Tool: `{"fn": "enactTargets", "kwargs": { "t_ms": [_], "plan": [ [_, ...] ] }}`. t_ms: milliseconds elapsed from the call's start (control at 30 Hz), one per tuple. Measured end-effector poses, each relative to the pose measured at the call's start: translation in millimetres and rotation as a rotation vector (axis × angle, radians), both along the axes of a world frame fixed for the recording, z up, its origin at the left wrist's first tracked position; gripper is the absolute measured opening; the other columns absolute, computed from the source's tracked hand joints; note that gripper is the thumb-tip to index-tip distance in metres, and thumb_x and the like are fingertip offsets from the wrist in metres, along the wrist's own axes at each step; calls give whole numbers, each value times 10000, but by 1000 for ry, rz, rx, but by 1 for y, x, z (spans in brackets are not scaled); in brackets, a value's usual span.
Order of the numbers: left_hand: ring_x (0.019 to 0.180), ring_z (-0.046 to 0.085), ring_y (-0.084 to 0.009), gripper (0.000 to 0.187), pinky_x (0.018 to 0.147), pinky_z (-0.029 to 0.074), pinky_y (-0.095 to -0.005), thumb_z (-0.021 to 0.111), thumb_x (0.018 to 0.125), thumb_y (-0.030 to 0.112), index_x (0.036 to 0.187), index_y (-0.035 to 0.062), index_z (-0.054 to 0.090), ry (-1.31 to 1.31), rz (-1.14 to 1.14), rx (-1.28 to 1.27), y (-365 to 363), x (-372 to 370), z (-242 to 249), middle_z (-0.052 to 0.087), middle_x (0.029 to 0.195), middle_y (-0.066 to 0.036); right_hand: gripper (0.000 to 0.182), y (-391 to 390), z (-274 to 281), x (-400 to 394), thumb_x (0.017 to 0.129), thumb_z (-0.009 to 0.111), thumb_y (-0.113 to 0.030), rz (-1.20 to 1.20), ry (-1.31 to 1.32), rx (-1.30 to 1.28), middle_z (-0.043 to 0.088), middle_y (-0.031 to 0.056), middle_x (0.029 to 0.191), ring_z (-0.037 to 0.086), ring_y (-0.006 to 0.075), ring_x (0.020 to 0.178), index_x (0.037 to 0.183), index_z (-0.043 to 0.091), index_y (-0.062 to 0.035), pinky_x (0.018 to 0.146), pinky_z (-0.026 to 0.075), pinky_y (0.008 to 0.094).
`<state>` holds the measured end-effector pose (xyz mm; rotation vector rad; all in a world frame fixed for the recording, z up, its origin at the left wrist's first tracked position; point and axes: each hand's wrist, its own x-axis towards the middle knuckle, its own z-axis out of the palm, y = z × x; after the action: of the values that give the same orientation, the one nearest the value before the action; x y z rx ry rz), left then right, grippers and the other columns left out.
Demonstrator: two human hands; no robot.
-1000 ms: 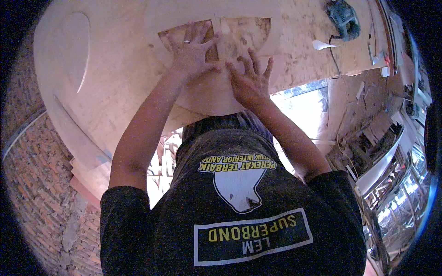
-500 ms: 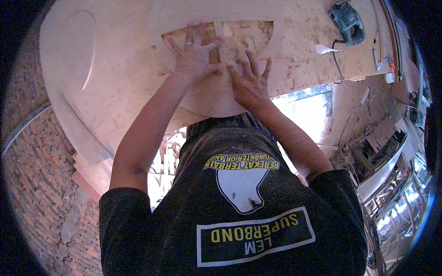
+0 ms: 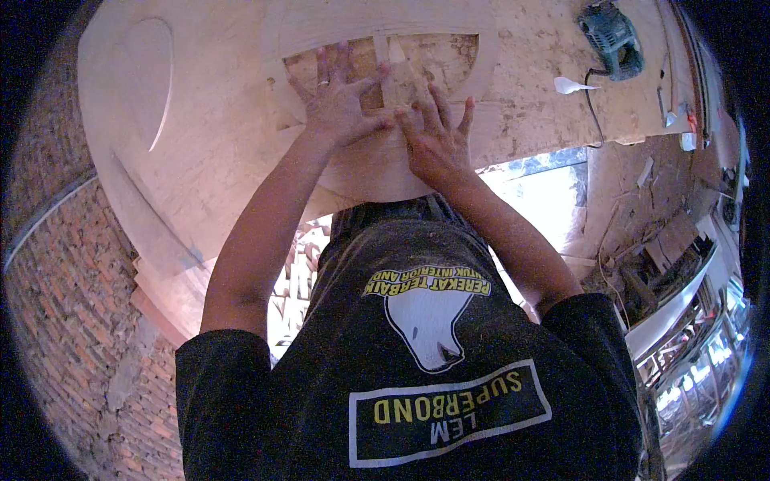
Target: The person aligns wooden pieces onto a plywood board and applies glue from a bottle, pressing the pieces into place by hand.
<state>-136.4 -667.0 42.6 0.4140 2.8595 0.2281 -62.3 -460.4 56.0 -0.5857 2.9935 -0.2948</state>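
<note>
A rounded pale wooden piece (image 3: 377, 172) lies on the wooden tabletop (image 3: 216, 96) against my body. Two curved openings show in it, split by a narrow wooden bar (image 3: 382, 50). My left hand (image 3: 345, 108) rests on it with fingers spread over the left opening, a ring on one finger. Beside it, my right hand (image 3: 439, 144) has its fingers apart near the lower edge of the right opening. The two hands are close together, the left thumb reaching toward the right hand. Neither hand grips anything.
A green corded power tool (image 3: 613, 42) stands at the upper right of the tabletop, near a white scoop-like object (image 3: 571, 85). A curved board (image 3: 148, 200) lies along the left side. Brick wall (image 3: 72, 272) is at left; wood scraps (image 3: 670, 240) lie at right.
The view has shifted slightly. Both hands stay on the wooden piece with fingers spread; the left hand's fingers sit marginally lower over the opening.
</note>
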Motion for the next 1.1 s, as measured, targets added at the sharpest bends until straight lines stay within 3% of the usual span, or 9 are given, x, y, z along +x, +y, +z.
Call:
{"fn": "enactTargets", "kwargs": {
  "t_ms": [67,167,367,567,667,767,867,1100],
  "plan": [
    [1577,-124,-420,873,1045,-76,-881,703,666,843,1454,510,532,61,5,28,3,0,5,-18,1745,-89,417,0,-2,-3,898,618,-194,20,62,-4,494,120,1434,216,340,1557,1308,686,-229,1138,2,801],
    [1579,-116,-419,847,1055,-67,-877,753,664,790,1440,531,535,-97,45,-79,7,-4,18,-23,1746,-79,422,3,-1,-12,886,633,-185,-2,65,-50,492,113,1439,230,334,1552,1298,692,-256,1147,8,788],
    [1578,-102,-431,912,1056,-59,-881,842,635,685,1465,552,488,-116,41,-110,11,-6,27,-34,1746,-72,449,4,-8,-23,869,658,-182,43,102,-166,477,93,1481,240,331,1547,1294,691,-323,1159,-16,767],
    [1578,-78,-441,891,1053,-61,-880,769,650,778,1465,550,489,-78,39,-120,12,-5,26,-26,1745,-84,510,16,-16,-4,840,666,-192,68,106,-133,471,68,1496,213,328,1558,1328,673,-338,1158,-28,773],
    [1578,-73,-443,890,1048,-62,-882,729,649,824,1462,549,494,-26,30,-94,11,-3,21,-19,1744,-96,463,15,-11,-3,851,648,-203,67,98,-137,477,109,1535,275,357,1538,1305,691,-285,1124,-8,826],
    [1578,-72,-445,898,1041,-74,-883,716,637,846,1456,541,509,11,34,-79,11,-4,20,-18,1743,-107,452,10,-8,-6,856,633,-201,65,78,-88,490,108,1522,271,367,1539,1294,694,-295,1124,-6,827],
    [1577,-71,-447,908,1042,-89,-879,707,624,862,1449,531,524,23,40,-71,13,-3,21,-21,1742,-110,526,6,-12,-5,833,636,-149,50,53,-73,493,72,1459,231,336,1549,1332,660,-314,1139,-18,799],
    [1580,-67,-439,891,1051,-93,-873,754,623,812,1440,537,530,-13,53,-73,14,-3,27,-26,1743,-98,586,10,-13,-6,812,654,-129,66,36,-88,500,92,1439,223,350,1549,1367,642,-319,1125,-7,815]
  ]
}}
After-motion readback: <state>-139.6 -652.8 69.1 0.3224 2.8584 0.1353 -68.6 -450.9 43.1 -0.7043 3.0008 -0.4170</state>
